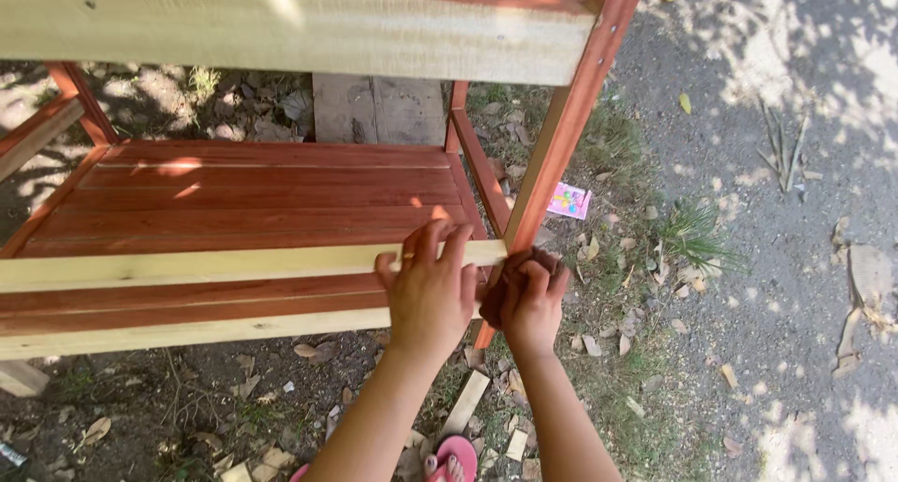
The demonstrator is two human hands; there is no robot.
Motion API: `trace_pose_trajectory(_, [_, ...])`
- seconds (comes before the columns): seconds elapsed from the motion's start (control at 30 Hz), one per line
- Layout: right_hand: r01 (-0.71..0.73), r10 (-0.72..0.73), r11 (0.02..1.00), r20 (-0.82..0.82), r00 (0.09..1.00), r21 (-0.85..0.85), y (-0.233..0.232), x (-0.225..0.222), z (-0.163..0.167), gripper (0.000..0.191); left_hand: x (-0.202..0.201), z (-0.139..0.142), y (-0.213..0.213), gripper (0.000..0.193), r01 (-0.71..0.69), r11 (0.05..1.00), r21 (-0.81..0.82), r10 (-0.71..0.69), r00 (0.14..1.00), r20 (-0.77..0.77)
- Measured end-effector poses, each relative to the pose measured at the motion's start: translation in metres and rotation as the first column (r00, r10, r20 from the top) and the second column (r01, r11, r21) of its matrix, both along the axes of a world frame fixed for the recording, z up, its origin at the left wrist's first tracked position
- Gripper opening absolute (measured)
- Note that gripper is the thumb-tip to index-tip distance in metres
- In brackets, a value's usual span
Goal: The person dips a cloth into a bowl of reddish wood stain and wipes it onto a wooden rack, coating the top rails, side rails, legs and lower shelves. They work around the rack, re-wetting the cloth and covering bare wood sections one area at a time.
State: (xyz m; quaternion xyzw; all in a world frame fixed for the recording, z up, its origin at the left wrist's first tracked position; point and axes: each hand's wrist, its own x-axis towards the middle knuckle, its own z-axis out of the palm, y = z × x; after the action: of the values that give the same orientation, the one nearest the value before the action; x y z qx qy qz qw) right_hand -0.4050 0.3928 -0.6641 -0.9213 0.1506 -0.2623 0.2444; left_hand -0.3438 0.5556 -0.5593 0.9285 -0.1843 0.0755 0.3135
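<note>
A pale unstained board (281,28) runs across the top of the view, closest to the eye, meeting a reddish-brown leg (571,117) that slants down to the right; below it the two forearms rise from the lower edge toward a lower shelf (243,197) of stained slats; the left hand (430,290) lies flat on the end of a pale rail (187,265) at the shelf's front, fingers spread over the top edge, the grip apart and pressing rather than closed round anything, with a ring on one finger; the right hand (533,304) is just beside it, touching the base of the leg where the rail meets it, its grip clamped on a dark brown rag (510,276) bunched against the wood; a second pale rail (168,332) runs under the first, with a stained strip between them; beneath the arms a pink sandal (454,459) shows on the ground, with scraps of cut wood (468,402) and dry leaves about it; to the right of the leg a small pink packet (569,201) lies in the grass, and farther right is a grey gravel path (795,211) dappled with sun.
</note>
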Motion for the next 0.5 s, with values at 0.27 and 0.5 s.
trace_pose_trajectory(0.27, [0.056, -0.067, 0.98, 0.052, 0.996, 0.191, -0.008, -0.011, 0.035, 0.034, 0.039, -0.059, -0.047, 0.024, 0.178, 0.853, 0.491, -0.119, 0.982, -0.149])
trace_pose_trajectory(0.5, [-0.096, 0.092, 0.995, 0.311, 0.946, 0.0, -0.047, 0.065, 0.118, 0.034, 0.057, -0.045, -0.044, 0.038, 0.417, 0.754, 0.508, -0.183, 0.876, -0.447])
